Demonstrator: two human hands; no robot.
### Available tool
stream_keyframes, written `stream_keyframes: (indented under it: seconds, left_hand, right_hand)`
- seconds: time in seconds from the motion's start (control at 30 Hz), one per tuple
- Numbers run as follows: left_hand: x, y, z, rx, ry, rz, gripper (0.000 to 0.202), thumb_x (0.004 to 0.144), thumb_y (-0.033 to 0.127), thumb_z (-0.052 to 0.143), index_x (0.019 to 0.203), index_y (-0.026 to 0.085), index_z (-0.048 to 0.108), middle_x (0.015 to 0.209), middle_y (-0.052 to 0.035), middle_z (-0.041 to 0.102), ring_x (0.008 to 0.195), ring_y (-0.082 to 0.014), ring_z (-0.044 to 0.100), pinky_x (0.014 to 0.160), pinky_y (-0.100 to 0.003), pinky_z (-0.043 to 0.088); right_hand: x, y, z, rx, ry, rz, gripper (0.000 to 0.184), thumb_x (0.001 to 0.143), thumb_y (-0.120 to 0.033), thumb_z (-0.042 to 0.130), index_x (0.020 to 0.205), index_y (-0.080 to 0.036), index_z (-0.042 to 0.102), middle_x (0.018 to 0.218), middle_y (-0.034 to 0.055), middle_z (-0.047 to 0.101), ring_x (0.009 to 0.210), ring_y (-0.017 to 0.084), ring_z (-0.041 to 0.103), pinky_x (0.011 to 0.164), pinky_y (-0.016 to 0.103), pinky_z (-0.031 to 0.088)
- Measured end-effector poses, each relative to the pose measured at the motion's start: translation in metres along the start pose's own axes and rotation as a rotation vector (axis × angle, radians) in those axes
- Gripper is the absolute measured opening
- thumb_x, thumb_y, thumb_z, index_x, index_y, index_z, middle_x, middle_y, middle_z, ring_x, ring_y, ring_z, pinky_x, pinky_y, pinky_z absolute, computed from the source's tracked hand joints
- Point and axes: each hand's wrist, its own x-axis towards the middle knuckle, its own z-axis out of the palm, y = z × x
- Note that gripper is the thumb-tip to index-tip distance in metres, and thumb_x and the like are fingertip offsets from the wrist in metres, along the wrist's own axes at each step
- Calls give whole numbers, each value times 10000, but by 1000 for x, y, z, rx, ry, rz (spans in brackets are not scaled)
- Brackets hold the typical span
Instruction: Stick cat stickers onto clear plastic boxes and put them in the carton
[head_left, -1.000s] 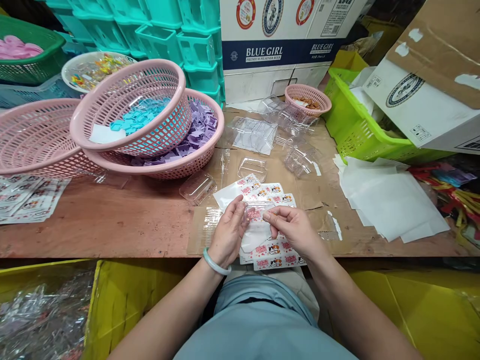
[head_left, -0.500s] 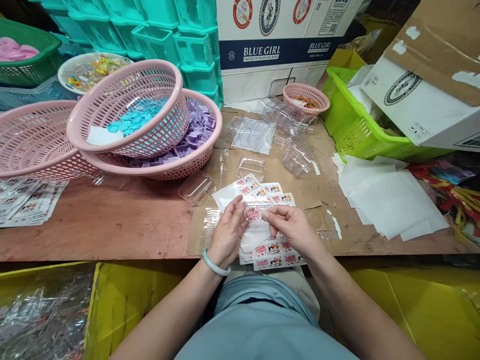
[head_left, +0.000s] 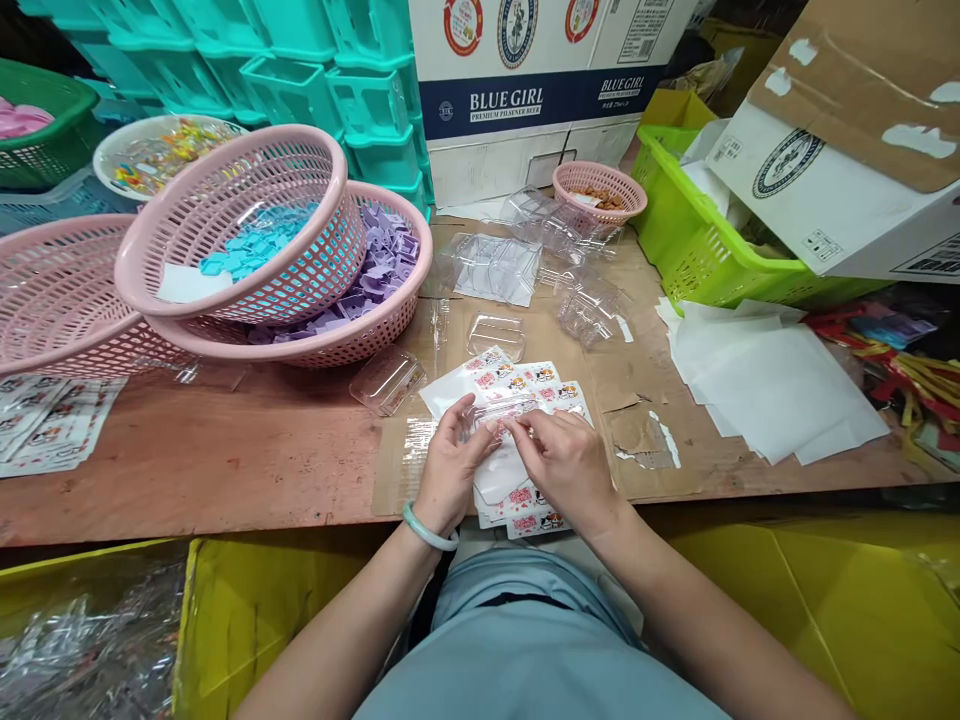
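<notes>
My left hand (head_left: 450, 462) and my right hand (head_left: 564, 458) meet over a pile of sticker sheets (head_left: 525, 380) printed with pink labels and cat pictures, at the near edge of the wooden table (head_left: 247, 450). Both pinch a small clear plastic case (head_left: 501, 410) between their fingertips, just above the sheets. A pale green bangle sits on my left wrist. More empty clear cases lie close by: one (head_left: 387, 379) to the left and one (head_left: 496, 333) just behind the sheets.
Stacked pink baskets hold blue pieces (head_left: 259, 240) and purple pieces (head_left: 375, 265) at the left. Clear cases (head_left: 592, 300) pile up mid-table, white paper sheets (head_left: 772, 385) lie right, a green crate (head_left: 705, 250) and cartons stand behind. Yellow bins (head_left: 825, 610) flank my lap.
Both hands have shifted slightly forward over the sticker sheets and drawn closer together; the right hand's fingers now press on the clear case. The camera has tilted a little.
</notes>
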Motion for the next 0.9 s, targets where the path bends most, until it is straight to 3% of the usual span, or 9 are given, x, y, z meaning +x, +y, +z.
stream_keyframes:
  seconds: [0.17, 0.3, 0.4, 0.5, 0.57, 0.63, 0.7, 0.83, 0.9]
  left_hand:
    - [0, 0, 0, 34, 5, 2, 569, 704, 337, 760, 1209, 231, 520, 1314, -84, 493, 1196, -232, 517, 876, -320, 537]
    - [-1, 1, 1, 36, 20, 12, 558, 704, 345, 759, 1194, 227, 517, 1251, -71, 509, 1072, -188, 582, 861, -314, 541]
    - [-3, 2, 1, 24, 46, 4, 544, 707, 360, 751, 1182, 231, 518, 1174, -52, 538, 945, -151, 625, 850, -329, 548]
    - [-5, 2, 1, 46, 66, 23, 549, 713, 365, 742, 1199, 251, 514, 1205, -49, 529, 979, -161, 621, 842, -326, 551]
    - [-6, 1, 1, 43, 70, 25, 547, 721, 366, 736, 1206, 258, 508, 1226, -49, 523, 1003, -167, 619, 846, -322, 548]
    - [-8, 0, 2, 24, 65, 14, 545, 736, 362, 726, 1218, 257, 495, 1224, -52, 531, 1010, -167, 620, 857, -309, 538]
    - [-11, 1, 2, 10, 55, 15, 543, 756, 353, 711, 1239, 257, 480, 1238, -60, 531, 1034, -169, 611, 871, -293, 525]
    - [-23, 6, 2, -3, 41, 36, 504, 799, 346, 675, 1257, 283, 474, 1320, -52, 487, 1096, -171, 581, 903, -293, 513]
    - [-31, 9, 0, -23, 52, 49, 501, 807, 359, 666, 1263, 300, 468, 1332, -47, 481, 1102, -173, 580, 910, -304, 517]
  right_hand:
    - [-2, -2, 2, -124, 30, -126, 303, 968, -301, 450, 737, -187, 609, 667, 70, 651, 672, 196, 557, 679, 309, 349]
    - [-1, 11, 4, -96, 54, -138, 296, 964, -307, 461, 714, -196, 575, 688, 69, 629, 695, 195, 540, 675, 308, 345]
    - [-1, 33, 5, -37, 142, 35, 335, 938, -365, 502, 639, -215, 486, 622, 32, 547, 617, 170, 481, 629, 301, 331]
    - [-3, 45, 8, 215, 169, 272, 328, 906, -459, 527, 694, -219, 459, 644, -7, 530, 569, 135, 458, 592, 267, 359]
    - [-6, 38, 12, 428, 131, 383, 317, 870, -529, 546, 878, -215, 502, 832, 26, 620, 632, 137, 529, 609, 258, 415]
    - [-8, 22, 18, 519, 52, 427, 518, 799, -577, 610, 1141, -214, 472, 1103, 96, 632, 788, 182, 606, 685, 295, 468]
    - [-8, 6, 21, 526, -36, 429, 702, 756, -582, 653, 1300, -216, 404, 1234, 133, 598, 940, 239, 623, 761, 341, 482]
    - [-5, -7, 18, 595, -65, 389, 441, 914, -497, 468, 1253, -222, 534, 1140, 90, 669, 1014, 243, 634, 801, 336, 485]
    - [-6, -7, 14, 627, -58, 355, 406, 960, -460, 374, 1219, -232, 588, 1105, 73, 689, 1036, 238, 639, 816, 331, 492]
